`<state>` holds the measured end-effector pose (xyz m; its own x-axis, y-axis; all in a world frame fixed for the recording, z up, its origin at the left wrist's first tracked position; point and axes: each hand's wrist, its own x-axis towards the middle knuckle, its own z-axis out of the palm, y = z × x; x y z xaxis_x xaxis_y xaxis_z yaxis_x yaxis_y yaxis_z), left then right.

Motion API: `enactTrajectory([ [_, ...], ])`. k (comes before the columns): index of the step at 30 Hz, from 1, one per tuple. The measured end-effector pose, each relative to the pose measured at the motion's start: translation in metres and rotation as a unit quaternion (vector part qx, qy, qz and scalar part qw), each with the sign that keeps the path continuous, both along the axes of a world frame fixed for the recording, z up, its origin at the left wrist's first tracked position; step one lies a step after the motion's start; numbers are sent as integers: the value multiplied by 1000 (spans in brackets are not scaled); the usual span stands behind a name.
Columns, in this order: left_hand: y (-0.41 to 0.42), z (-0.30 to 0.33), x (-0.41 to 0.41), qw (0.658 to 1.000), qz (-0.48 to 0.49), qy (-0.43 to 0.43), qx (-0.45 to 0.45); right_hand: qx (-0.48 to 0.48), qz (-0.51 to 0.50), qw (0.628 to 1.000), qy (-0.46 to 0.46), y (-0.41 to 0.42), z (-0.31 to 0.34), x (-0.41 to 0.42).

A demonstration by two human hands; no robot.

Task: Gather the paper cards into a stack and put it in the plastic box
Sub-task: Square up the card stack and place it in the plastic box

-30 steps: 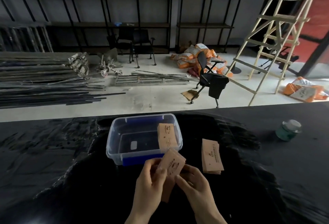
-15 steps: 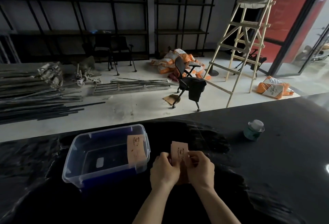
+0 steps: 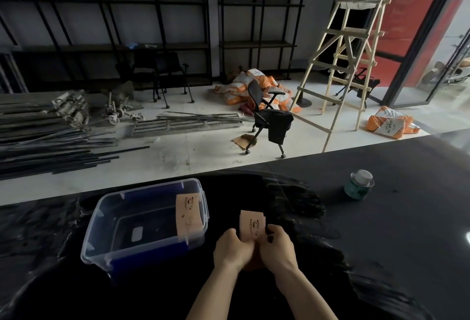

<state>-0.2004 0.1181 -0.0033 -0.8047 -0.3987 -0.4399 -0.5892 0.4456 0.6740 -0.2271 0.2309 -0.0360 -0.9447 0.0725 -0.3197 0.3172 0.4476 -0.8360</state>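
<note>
Right of the plastic box [image 3: 142, 225], our left hand [image 3: 232, 249] and right hand [image 3: 278, 249] pinch the light, probably slippery card stack [image 3: 252, 225] by its long edges.

Both bare forearms reach forward and converge, the left hand [image 3: 232, 249] and right hand [image 3: 277, 248] side by side with backs up and nearly touching, fingers curled inward and thumbs forward, each closed on a side of the stack of cards [image 3: 252, 225] held upright between them
</note>
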Motion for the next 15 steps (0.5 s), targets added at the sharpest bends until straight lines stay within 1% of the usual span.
enactTrajectory([
  [4,-15,2,19,986,47,49,152,-118,44,992,0,2,-4,13],
  [7,-36,9,48,965,45,88,244,-195,67,978,11,-6,4,38],
  [9,-58,14,72,953,25,110,281,-240,86,967,0,-17,12,58],
  [11,-80,17,95,954,-2,139,265,-267,134,954,-1,-32,24,77],
  [12,-91,18,106,958,-9,154,243,-265,158,951,11,-40,28,85],
  [15,-118,15,136,964,2,200,178,-252,212,942,70,-73,32,105],
])
